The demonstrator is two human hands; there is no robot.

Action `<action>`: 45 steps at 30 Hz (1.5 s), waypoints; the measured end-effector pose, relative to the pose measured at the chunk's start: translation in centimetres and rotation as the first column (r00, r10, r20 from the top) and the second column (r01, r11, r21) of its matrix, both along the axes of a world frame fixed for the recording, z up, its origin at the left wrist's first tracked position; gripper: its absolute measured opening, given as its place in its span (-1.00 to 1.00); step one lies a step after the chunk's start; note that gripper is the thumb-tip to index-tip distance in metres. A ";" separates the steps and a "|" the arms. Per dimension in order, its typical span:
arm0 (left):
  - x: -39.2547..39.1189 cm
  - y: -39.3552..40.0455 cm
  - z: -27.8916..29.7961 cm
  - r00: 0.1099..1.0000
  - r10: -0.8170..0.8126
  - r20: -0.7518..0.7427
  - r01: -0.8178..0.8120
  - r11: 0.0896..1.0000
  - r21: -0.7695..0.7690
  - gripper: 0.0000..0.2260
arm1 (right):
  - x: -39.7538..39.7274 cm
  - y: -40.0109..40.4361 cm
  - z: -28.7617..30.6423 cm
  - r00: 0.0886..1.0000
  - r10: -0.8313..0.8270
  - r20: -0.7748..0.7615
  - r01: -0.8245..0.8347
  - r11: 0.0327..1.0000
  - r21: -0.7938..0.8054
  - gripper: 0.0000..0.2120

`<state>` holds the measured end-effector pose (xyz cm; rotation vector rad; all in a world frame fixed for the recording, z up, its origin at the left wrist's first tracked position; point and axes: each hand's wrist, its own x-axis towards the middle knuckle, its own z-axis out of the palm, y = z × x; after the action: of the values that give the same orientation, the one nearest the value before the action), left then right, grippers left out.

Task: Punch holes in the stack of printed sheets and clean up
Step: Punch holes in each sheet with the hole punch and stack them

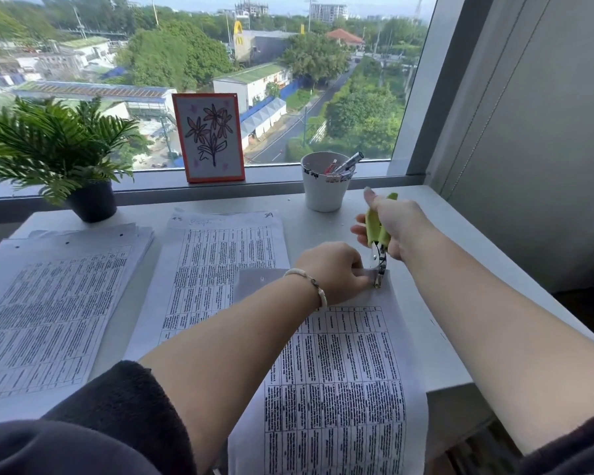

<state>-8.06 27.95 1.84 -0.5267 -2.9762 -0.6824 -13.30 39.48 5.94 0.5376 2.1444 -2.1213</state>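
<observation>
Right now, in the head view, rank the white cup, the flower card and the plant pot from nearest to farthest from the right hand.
1. White cup: just beyond and left of the right hand.
2. Flower card: farther left, on the window sill.
3. Plant pot: far left of the desk.

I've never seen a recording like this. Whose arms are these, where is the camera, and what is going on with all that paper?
There is no machine here: the camera sits on a person's head, looking down at their own arms. The right hand grips a green hole punch, its metal tip at the top edge of a printed sheet. The left hand pinches that same edge to steady it. On the white desk lie a middle stack, a left stack with holes already in it, a potted plant, a flower picture and a white cup.
</observation>
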 end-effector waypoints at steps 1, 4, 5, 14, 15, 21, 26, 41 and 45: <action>0.0 0.0 -0.1 1.000 0.005 -0.001 -0.005 1.000 -0.005 -0.67 | 0.0 0.0 -0.1 1.000 -0.031 -0.008 0.031 1.000 0.006 -0.64; 0.0 -0.1 -0.2 1.000 0.012 0.007 -0.012 1.000 0.004 -0.67 | 0.1 0.0 -0.1 0.995 -0.085 -0.045 0.085 0.996 0.015 -0.58; -0.1 -0.1 -0.2 1.000 0.013 0.014 -0.013 1.000 0.011 -0.68 | 0.2 0.0 -0.1 0.996 -0.074 -0.053 0.076 0.997 0.024 -0.59; 0.0 0.4 -0.3 1.000 -0.002 0.020 0.002 1.000 0.021 -0.76 | 0.5 0.7 0.3 0.995 0.099 -0.015 -0.097 0.990 0.098 -0.74; 0.0 0.4 -0.2 1.000 -0.002 0.019 0.002 1.000 0.029 -0.76 | 0.5 0.7 0.4 0.995 0.096 -0.018 -0.095 0.992 0.088 -0.74; 0.2 0.4 0.2 0.998 -0.017 -0.054 0.015 1.000 -0.026 -0.69 | 0.5 1.3 0.8 0.997 0.081 -0.002 -0.081 0.997 0.012 -0.76; 0.3 0.3 0.1 0.994 -0.071 -0.083 0.064 0.994 -0.086 -0.72 | 0.6 1.7 1.5 0.999 0.013 -0.032 -0.015 0.998 -0.059 -0.79; -0.5 -9.3 8.0 0.997 0.042 -0.069 -0.010 0.912 0.410 -0.59 | 6.9 2.7 3.2 0.715 0.651 0.256 -0.699 0.672 0.244 -0.69; 1.9 -14.4 10.4 0.971 0.168 -0.172 -0.082 0.903 0.422 -0.67 | 8.2 -1.2 5.6 0.636 0.742 0.210 -0.770 0.626 0.121 -0.74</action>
<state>-6.15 13.56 12.23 -0.3442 -2.5409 -1.1283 -5.06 38.31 11.56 -0.2174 1.9851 -1.3501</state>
